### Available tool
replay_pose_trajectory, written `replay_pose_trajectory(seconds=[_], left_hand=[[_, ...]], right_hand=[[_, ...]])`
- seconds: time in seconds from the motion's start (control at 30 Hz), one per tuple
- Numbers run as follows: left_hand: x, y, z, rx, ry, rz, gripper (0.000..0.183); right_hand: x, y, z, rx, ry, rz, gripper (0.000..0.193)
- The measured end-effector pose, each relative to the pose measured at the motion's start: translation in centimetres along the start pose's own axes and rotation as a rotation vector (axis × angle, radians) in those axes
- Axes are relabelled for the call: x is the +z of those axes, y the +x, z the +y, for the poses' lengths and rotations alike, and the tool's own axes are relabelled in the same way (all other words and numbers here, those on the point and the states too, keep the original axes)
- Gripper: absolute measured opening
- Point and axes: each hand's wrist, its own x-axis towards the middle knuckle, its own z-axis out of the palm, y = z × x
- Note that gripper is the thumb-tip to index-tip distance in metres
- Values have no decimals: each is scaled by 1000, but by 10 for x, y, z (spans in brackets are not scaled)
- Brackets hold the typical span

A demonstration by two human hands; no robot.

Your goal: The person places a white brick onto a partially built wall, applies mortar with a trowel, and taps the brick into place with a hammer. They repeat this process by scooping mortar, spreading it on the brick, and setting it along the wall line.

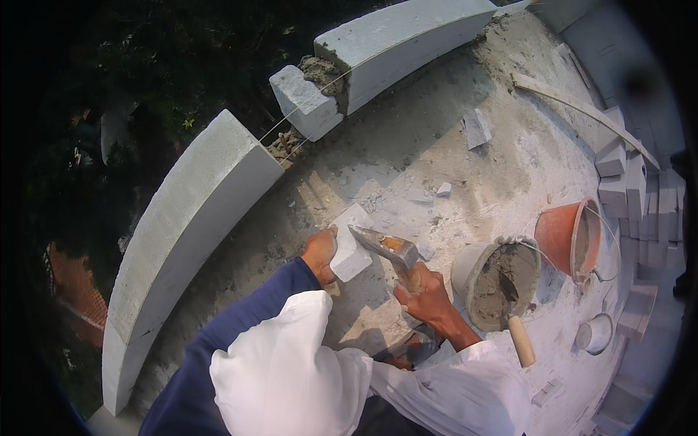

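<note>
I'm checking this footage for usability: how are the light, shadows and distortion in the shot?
Head view: soft daylight on the dusty slab; a shadow falls under the hammer; the fisheye bends the long block into an arc; the left rim is dark foliage; the centre is sharp, with no glare.

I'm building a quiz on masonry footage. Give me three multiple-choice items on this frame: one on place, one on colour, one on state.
1. Where is the trowel?
A. in the grey mortar bucket
B. on the wall
C. in the left hand

2. What colour is the tipped bucket?
A. blue
B. orange
C. black

3. What does the right hand hold?
A. nothing
B. a string
C. a hammer

A: the trowel stands in the grey mortar bucket.
B: the tipped bucket is orange.
C: the right hand grips a hammer by the white block that the left hand steadies.
</note>
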Motion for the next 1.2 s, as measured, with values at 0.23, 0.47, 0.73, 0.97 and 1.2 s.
replay_pose_trajectory(seconds=[0.23, 0.47, 0.73, 0.97, 1.2], left_hand=[[2, -6, -3, -62, 11, 62, 40], [2, -7, -3, -41, 41, 47, 39], [-6, 4, -3, -15, -18, -13, 43], [2, -5, -5, -51, -86, 2, 43], [6, -15, -2, -49, -18, 25, 42]], right_hand=[[0, 4, -3, -308, -151, 61, 29], [13, 0, 7, -241, 55, 103, 29], [12, 18, -7, -130, -135, -1, 31], [17, 21, 4, -72, -158, -33, 31], [20, -2, 18, -39, -84, 134, 29]])
